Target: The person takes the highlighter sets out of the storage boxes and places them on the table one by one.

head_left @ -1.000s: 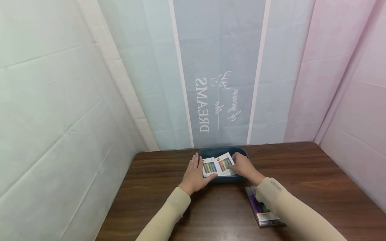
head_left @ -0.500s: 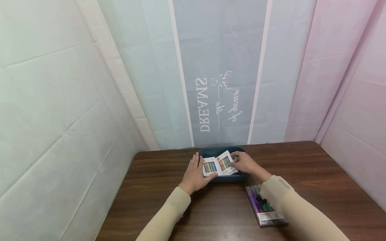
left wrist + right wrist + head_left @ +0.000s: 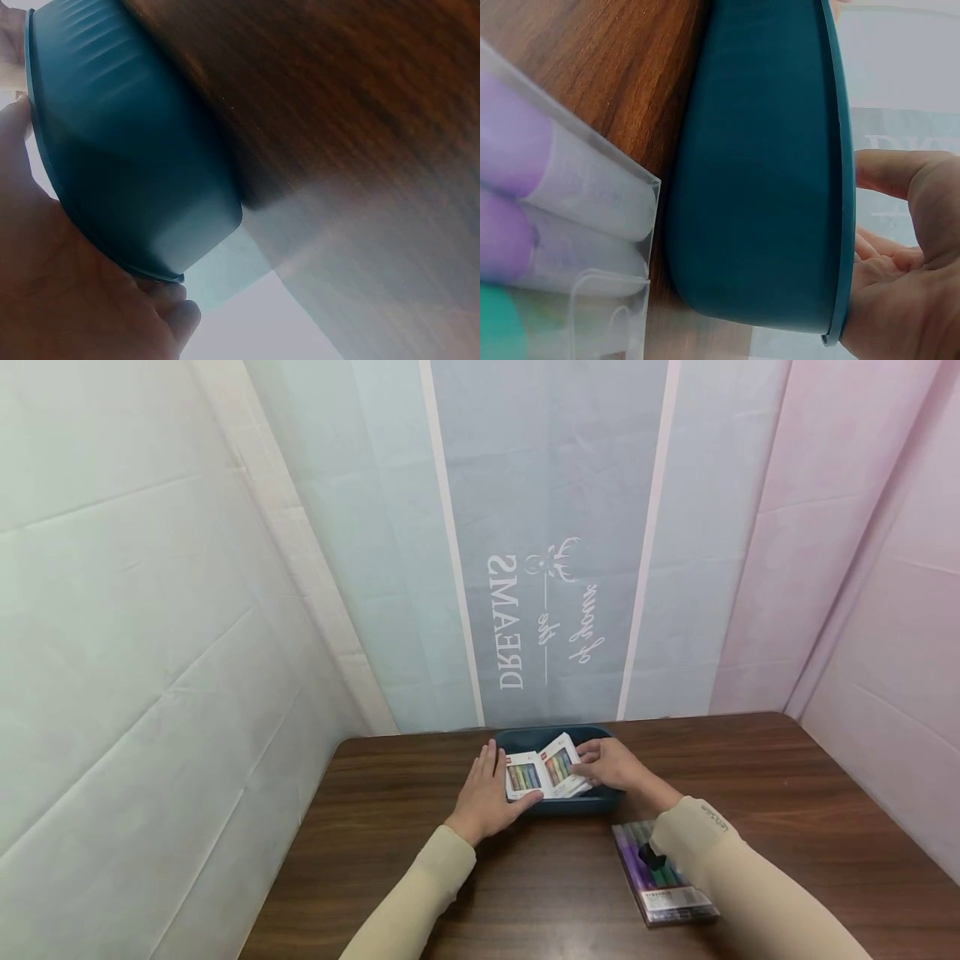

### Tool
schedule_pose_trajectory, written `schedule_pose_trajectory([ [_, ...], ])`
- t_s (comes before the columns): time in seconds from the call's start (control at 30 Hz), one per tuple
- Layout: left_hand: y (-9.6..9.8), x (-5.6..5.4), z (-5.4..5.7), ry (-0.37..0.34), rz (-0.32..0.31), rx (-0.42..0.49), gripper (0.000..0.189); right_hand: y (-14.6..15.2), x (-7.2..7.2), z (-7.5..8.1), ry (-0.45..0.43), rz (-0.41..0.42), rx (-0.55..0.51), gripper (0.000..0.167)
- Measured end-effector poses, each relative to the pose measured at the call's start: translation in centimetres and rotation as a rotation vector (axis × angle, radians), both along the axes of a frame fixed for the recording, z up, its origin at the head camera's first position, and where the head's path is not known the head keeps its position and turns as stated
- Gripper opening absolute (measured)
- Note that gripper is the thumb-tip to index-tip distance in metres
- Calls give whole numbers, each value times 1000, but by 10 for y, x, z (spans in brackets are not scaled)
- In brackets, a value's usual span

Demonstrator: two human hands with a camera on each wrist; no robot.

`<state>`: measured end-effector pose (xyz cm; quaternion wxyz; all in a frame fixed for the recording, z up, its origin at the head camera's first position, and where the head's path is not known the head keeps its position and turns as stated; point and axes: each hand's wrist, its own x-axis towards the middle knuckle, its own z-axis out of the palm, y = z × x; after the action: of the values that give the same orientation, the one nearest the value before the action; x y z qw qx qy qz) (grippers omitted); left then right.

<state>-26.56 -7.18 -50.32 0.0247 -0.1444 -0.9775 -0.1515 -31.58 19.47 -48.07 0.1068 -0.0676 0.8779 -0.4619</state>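
At the far side of the table stands a dark teal plastic bin [image 3: 551, 804]. In it lie two white boxes side by side, each with a window showing coloured sticks: the left box [image 3: 523, 777] sits flatter, while the right box [image 3: 558, 764] is tilted, with another white edge showing beneath. My left hand [image 3: 483, 797] rests along the bin's left rim, fingers extended and thumb over the left box's lower edge. My right hand [image 3: 611, 766] reaches over the right rim and pinches the right box's side edge with thumb and fingers; its fingertips are partly hidden.
A clear case of thick purple and green markers [image 3: 678, 902] lies on the wooden table [image 3: 540, 885] in front of the bin, partly under the right sleeve [image 3: 697, 839]. A printed curtain [image 3: 547, 485] hangs right behind the bin.
The right hand has shifted slightly to the right, and the right box has turned a little more upright, baring a white edge beneath it. The left hand has stayed in place.
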Motion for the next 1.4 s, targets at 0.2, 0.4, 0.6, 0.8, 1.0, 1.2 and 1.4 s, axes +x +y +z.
schedule_pose_trajectory([
  [0.2,-1,0,-2,-2,-3,1,111,0,3,-4,18,-29,-28,41],
  [0.4,-1,0,-3,-1,-9,6,109,0,7,-2,46,-32,-82,41],
  [0.6,0,0,-3,1,-9,5,109,2,8,-2,33,-58,-131,43],
  [0.8,1,1,-3,11,-15,9,109,4,6,-5,29,-67,-168,44],
  [1.0,-1,2,-4,20,-19,9,110,7,8,-8,39,-70,-191,48],
  [1.2,-2,1,-5,25,-16,3,110,9,10,-7,55,-66,-219,53],
  [1.4,-2,2,-4,28,-23,3,111,11,12,-7,49,-81,-265,56],
])
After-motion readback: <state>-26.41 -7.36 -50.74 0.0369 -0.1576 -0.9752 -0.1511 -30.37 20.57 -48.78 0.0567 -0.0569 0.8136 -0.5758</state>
